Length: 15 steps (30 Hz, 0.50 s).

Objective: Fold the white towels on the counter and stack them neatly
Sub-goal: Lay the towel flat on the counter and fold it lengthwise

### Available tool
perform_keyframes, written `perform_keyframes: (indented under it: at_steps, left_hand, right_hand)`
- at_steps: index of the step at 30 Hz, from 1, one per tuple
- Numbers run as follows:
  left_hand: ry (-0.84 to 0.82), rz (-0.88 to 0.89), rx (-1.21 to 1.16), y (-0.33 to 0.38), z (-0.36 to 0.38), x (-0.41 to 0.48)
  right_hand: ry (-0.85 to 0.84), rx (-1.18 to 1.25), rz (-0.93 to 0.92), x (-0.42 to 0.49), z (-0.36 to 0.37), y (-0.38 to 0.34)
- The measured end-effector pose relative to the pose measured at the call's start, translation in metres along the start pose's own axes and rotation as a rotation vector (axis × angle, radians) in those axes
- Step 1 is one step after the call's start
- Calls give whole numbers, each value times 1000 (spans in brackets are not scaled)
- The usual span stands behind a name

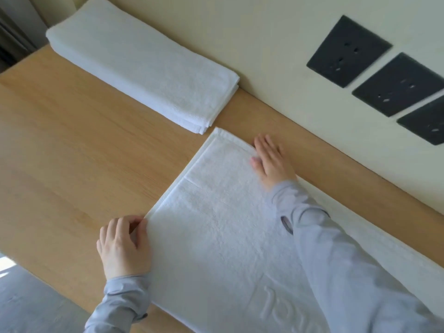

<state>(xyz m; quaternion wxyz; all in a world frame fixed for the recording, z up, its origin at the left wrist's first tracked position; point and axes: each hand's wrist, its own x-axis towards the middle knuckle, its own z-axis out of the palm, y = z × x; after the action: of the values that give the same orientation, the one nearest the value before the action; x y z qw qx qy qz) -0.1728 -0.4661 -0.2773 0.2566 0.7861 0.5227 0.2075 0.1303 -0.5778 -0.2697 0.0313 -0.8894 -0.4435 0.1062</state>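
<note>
A white towel (221, 227) lies spread flat on the wooden counter (72, 152), running from the middle toward the lower right. My left hand (125, 246) pinches its near left corner between thumb and fingers. At the far corner of the towel my right hand (271, 159) rests flat, fingers together, thumb on the cloth. A stack of folded white towels (141, 66) sits at the back left against the wall, apart from the spread towel. Both arms wear grey sleeves.
A cream wall (240, 44) runs along the counter's far edge with three black socket plates (396, 80) at upper right. The counter's near edge drops to a grey floor (31, 301) at lower left. Bare wood lies left of the spread towel.
</note>
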Motion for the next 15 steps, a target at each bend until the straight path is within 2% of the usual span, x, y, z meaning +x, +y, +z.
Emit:
perform_keyframes:
  at_steps: [1,3,5,6,9,12,15]
  left_hand:
    - [8,-3,16,2,-1,0]
    - [48,15,90,9,-3,-3]
    - [65,159,178,27,-1,-6]
    - [25,280,201,40,5,-10]
    - [-234,601,227,75,29,-25]
    - [-372,679,289,80,43,-28]
    - [-401,686,361,69,47,-25]
  right_hand:
    - [-2,-16,53,0,-2,4]
    - [65,-10,38,-12,-5,-4]
    - [150,69,-36,-40,-6,-29]
    - [172,102,-89,-60,-2,-45]
    - [162,88,-257,-127,24,-80]
    - [41,3,-282,-163,35,-59]
    - [-17,-75,-276,-159,30,0]
